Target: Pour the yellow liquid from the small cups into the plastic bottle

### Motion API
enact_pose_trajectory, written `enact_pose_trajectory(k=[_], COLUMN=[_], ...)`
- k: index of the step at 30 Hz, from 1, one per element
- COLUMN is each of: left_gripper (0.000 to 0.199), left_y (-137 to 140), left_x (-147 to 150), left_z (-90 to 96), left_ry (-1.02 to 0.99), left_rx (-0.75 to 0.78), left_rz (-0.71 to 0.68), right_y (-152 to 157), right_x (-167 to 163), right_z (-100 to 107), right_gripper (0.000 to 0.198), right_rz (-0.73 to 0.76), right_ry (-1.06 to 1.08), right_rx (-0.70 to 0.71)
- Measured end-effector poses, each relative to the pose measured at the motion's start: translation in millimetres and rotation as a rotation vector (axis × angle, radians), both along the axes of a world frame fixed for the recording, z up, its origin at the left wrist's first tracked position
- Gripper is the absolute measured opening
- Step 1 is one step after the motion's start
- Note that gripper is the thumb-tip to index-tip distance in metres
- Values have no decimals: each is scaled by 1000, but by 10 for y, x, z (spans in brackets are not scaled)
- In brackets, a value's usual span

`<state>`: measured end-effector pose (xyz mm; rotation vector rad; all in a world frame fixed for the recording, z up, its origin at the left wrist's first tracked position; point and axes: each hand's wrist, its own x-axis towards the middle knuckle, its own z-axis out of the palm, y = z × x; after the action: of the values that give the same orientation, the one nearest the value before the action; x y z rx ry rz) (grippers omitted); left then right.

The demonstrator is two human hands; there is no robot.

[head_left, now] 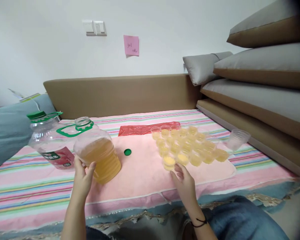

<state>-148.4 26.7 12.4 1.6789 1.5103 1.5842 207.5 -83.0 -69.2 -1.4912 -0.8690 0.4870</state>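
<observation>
My left hand [82, 178] grips the lower side of a clear plastic jug [103, 161] partly filled with amber liquid. The jug has no cap on its neck, carries a green handle ring, and leans to the left. My right hand [184, 181] pinches the rim side of a small clear plastic cup [169, 162] holding yellow liquid. That cup stands at the front left corner of a packed group of similar cups [186, 145] with yellow liquid. Between the jug and the cups lies a green cap [127, 152].
A second clear jug [52, 146] with a green cap and pink label stands at the left. Red plastic film [132, 130] lies behind the cups. A stack of clear cups [238, 139] lies tilted at the right, near piled cushions [262, 96]. A striped cloth [35, 196] covers the surface.
</observation>
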Motion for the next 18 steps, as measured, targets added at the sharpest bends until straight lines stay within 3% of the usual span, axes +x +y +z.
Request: enact_pose_trajectory(k=[5,13,18], left_gripper=[85,89,87], left_y=[-48,-77,-93], left_x=[25,26,17], left_z=[3,-9,-18], left_ry=[0,-20,-9], left_rx=[-3,-21,-27], left_rz=[-24,-39,-52], right_y=[175,365,384], right_x=[-219,-394,-406], right_z=[-167,-131,-150], right_gripper=[67,90,86], right_rz=[-147,-362,-397], right_ry=[-105,-400,-392], right_rx=[-50,-165,-78])
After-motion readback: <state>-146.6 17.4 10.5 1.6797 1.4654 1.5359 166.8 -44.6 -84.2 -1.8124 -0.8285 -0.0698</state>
